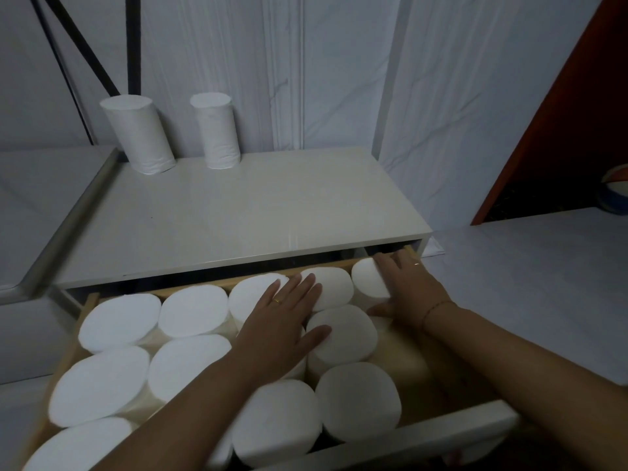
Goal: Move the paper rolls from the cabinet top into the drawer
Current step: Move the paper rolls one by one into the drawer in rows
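Two white paper rolls stand upright at the back left of the white cabinet top (238, 212), one at the left (137, 134) and one to its right (215, 130). Below, the drawer (424, 440) is pulled out and holds several upright rolls packed in rows. My left hand (282, 321) lies flat with straight fingers on the roll tops in the middle of the drawer. My right hand (411, 290) grips the roll (367, 277) in the back right corner, thumb on its near side and fingers over its far side.
A bare patch of drawer floor (397, 355) shows on the right side between the rolls and my right forearm. A pale wall stands behind the cabinet, with dark poles (132, 42) at the upper left. An orange-brown panel (560, 113) and a ball (615, 195) are at the right.
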A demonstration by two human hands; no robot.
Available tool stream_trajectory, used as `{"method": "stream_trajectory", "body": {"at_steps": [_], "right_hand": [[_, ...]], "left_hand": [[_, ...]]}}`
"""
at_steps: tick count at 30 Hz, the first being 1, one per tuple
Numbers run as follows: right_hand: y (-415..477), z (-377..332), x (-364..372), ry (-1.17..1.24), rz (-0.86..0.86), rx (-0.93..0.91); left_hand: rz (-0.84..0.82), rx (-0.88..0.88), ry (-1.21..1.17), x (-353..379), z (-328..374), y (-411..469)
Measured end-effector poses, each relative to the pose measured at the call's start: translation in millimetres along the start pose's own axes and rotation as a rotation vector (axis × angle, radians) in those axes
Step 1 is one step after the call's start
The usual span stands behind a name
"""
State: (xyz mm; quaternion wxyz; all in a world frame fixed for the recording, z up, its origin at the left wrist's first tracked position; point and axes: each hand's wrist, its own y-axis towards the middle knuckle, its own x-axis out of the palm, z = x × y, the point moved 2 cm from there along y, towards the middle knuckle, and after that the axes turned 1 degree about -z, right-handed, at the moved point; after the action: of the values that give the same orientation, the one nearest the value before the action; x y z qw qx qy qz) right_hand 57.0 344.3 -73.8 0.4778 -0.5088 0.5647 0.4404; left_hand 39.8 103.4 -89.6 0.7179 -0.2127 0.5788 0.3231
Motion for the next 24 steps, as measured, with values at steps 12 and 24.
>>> {"method": "stream_trajectory", "body": {"at_steps": [12, 24], "right_hand": [[-1.4, 3.2, 2.9, -0.216, 0.067, -0.093], [16.8, -53.9, -48.6, 0.385, 0.222, -0.208]], "left_hand": [[0.015, -0.002, 0.018, 1.3, 1.4, -0.6], [0.372, -0.229, -0.031, -26.3, -22.3, 0.3]]}}
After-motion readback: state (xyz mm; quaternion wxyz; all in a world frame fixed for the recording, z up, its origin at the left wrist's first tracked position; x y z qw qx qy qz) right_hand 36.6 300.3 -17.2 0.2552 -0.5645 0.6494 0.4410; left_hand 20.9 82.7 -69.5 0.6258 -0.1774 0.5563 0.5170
